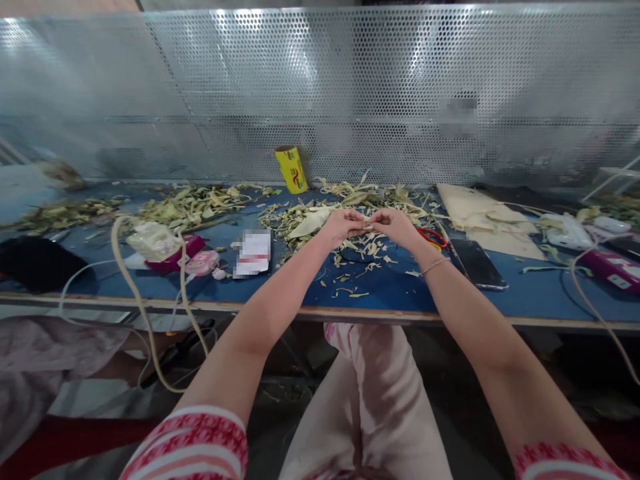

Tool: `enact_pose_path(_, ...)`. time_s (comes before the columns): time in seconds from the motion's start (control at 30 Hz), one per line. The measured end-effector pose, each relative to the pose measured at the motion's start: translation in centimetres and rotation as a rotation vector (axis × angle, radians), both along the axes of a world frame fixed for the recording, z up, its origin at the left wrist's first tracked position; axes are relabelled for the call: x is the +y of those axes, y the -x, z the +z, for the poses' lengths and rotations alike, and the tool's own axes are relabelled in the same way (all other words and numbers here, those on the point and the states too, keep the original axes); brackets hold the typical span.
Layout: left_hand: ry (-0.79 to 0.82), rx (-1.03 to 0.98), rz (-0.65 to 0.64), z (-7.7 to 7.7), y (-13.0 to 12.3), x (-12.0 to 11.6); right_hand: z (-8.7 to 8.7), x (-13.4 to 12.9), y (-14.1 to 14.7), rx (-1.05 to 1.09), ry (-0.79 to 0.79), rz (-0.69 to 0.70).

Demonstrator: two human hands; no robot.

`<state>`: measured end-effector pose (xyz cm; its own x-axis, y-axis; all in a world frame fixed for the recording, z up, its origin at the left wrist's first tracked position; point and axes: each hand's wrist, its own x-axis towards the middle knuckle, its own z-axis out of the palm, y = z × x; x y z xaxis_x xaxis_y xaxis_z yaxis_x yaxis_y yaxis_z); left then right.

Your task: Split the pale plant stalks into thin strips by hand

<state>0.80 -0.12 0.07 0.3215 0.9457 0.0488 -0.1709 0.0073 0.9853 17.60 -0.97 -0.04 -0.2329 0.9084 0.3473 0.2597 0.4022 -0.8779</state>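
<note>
My left hand [345, 225] and my right hand [393, 225] nearly meet over the blue table [305, 293]. Between their fingertips they pinch a small pale dried piece [369, 225]. Beneath and behind them lies a heap of dried greenish-yellow plant bits [287, 217], with a larger pale leaf [310, 222] beside my left hand. Red-handled scissors [434, 235] lie by my right wrist, partly hidden by it. Small scraps [373, 252] are scattered on the table in front of my hands.
A yellow tube [291, 170] stands against the perforated metal panel [320, 87]. Left are a white label card [254, 253], a magenta box [173, 253] and another plant pile [190, 207]. Right are a black phone [477, 263], brown paper [487, 213] and a purple device [613, 269] with a cable.
</note>
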Motion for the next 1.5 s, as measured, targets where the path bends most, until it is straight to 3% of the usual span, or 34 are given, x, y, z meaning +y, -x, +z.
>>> enact_pose_path(0.27, -0.034, 0.039, 0.016, 0.3, 0.0, -0.4, -0.4, 0.4, -0.3, -0.017, -0.033, -0.001)
enact_pose_path(0.67, -0.214, 0.081, 0.038, -0.6, -0.1, 0.2, -0.7, 0.1, 0.6, 0.181, 0.229, 0.007)
enact_pose_path(0.97, -0.357, 0.218, 0.121, -0.1, -0.2, -0.2, -0.3, 0.1, 0.4, 0.279, 0.277, -0.052)
enact_pose_path(1.1, -0.307, 0.217, 0.051, 0.0, -0.1, -0.5, -0.2, 0.0, 0.4, 0.257, 0.244, -0.048)
enact_pose_path(1.33, -0.049, 0.100, -0.059, 0.3, -0.1, -1.0, -0.2, 0.0, 0.3, 0.267, 0.189, -0.046)
enact_pose_path(1.5, 0.054, 0.039, -0.024, 0.4, -0.1, -0.8, 0.0, -0.1, 0.2, 0.202, 0.106, -0.058)
